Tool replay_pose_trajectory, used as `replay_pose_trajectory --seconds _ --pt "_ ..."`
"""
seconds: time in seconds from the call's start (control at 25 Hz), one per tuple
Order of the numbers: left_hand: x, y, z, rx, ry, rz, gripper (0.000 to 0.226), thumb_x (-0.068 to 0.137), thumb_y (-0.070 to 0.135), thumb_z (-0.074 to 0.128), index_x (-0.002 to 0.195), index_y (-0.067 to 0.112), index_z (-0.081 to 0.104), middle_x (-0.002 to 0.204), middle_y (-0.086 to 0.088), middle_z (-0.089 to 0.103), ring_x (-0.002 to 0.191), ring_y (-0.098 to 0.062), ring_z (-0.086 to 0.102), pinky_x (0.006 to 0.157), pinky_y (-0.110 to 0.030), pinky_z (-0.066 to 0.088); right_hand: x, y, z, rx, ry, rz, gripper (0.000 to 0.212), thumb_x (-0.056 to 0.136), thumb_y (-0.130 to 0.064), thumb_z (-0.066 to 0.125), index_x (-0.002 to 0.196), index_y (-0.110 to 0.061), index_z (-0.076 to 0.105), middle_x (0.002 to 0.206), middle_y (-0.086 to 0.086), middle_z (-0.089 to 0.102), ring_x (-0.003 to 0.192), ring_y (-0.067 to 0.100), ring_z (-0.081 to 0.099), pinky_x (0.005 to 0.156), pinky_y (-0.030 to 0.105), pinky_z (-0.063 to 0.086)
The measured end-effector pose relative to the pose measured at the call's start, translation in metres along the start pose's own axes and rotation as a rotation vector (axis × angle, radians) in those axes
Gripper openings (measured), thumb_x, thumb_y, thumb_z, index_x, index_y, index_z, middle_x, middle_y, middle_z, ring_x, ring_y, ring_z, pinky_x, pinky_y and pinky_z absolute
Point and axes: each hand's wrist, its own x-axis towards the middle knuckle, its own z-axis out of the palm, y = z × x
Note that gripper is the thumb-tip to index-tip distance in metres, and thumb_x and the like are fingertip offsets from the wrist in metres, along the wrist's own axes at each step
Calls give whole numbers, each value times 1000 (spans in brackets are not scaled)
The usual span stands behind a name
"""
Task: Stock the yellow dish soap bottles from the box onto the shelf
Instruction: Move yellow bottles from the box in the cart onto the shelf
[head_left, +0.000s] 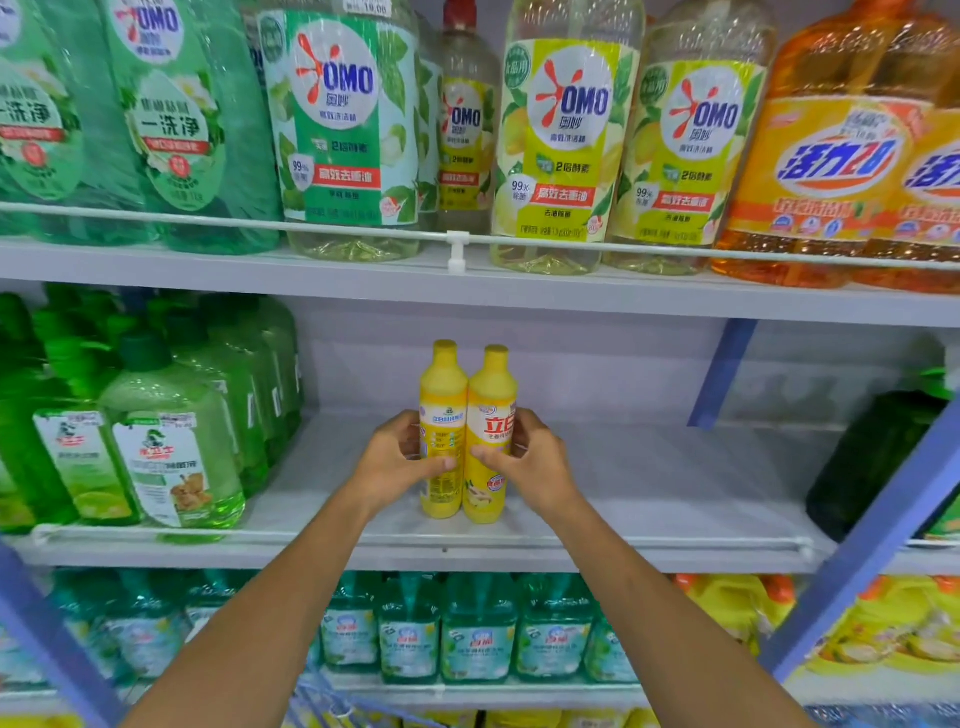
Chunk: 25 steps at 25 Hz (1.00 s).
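"Yellow stock: how much of it is placed?"

"Two are counted. A left yellow bottle (441, 431) and a right yellow bottle (491, 441) are seen upright and touching side by side on the middle shelf (649, 483), just behind its front rail (623, 543). Their bases appear to be set down on the board."

"Are they let go?"

"No. The left yellow bottle is grasped by the left hand (400, 457), thumb across the label and fingers curled behind. The right yellow bottle is grasped the same way by the right hand (530, 462)."

"And what is left?"

"Much, it is judged. A wide bare stretch of shelf is shown between the green bottles (171, 441) on one side and a dark bottle (872, 457) on the other, and only this pair is stood in it. The box cannot be made out, so the number to be fetched cannot be told. The task is taken to be at an early stage: the pair has to be released, and more bottles have to be brought."
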Motion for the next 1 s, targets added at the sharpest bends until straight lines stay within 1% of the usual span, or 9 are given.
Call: replay_pose_trajectory --seconds 0.16,0.24,0.32,0.4,0.48,0.64,0.72,0.88,1.0 --pt "-6 -4 17 32 140 -12 56 64 16 94 107 20 58 98 1 74 86 -12 72 66 -21 57 -6 6 13 44 116 1 47 72 -24 91 111 -25 63 99 -13 73 89 -5 70 76 14 56" --pt "-7 -6 21 39 135 -16 55 66 20 93 109 23 58 101 3 72 90 -10 70 64 -18 55 -6 5 15 45 134 4 51 72 -28 91 115 -21 64 101 -12 73 89 -5 70 75 13 55" --pt "-8 -6 16 37 25 -18 57 71 18 90 119 23 59 111 6 72 101 -9 69 76 -19 55 -6 4 15 19 123 0 55 72 -31 90 118 -17 63 104 -9 73 92 -3 69 77 13 55" --pt "-9 -7 5 24 -104 -29 57 77 12 85 127 21 59 119 7 71 110 -10 68 94 -29 55 -5 5 15 13 122 4 56 72 -31 91 118 -16 63 107 -6 73 94 1 70 81 19 57" --pt "-9 -8 -1 69 -121 -21 57 76 12 87 125 19 60 118 5 72 109 -12 69 99 -35 54 -6 5 16 12 133 5 55 71 -32 91 117 -18 63 107 -5 74 94 5 71 82 24 58" --pt "-11 -7 16 162 120 -63 69 54 32 97 109 22 56 102 5 71 92 -13 70 78 -33 59 -6 5 21 8 162 -11 52 69 -35 92 110 -26 61 104 -8 74 93 3 71 81 25 59" --pt "-9 -11 23 168 176 -70 76 45 45 94 109 24 57 103 5 70 92 -13 70 77 -35 60 -8 5 21 14 163 -18 53 69 -36 92 111 -29 60 104 -10 73 94 1 70 81 23 58" --pt "-15 -11 7 64 -34 -72 64 70 12 90 125 21 59 116 4 71 105 -12 69 94 -37 57 -14 5 11 96 52 -37 52 76 -20 88 115 -35 58 110 -17 70 100 -4 68 85 14 53" --pt "-15 -15 -3 98 -38 -50 57 68 5 90 117 13 61 107 0 73 94 -8 71 84 -28 58 -15 14 12 86 41 -35 50 78 -12 86 116 -32 59 110 -15 70 99 -3 69 88 19 56"
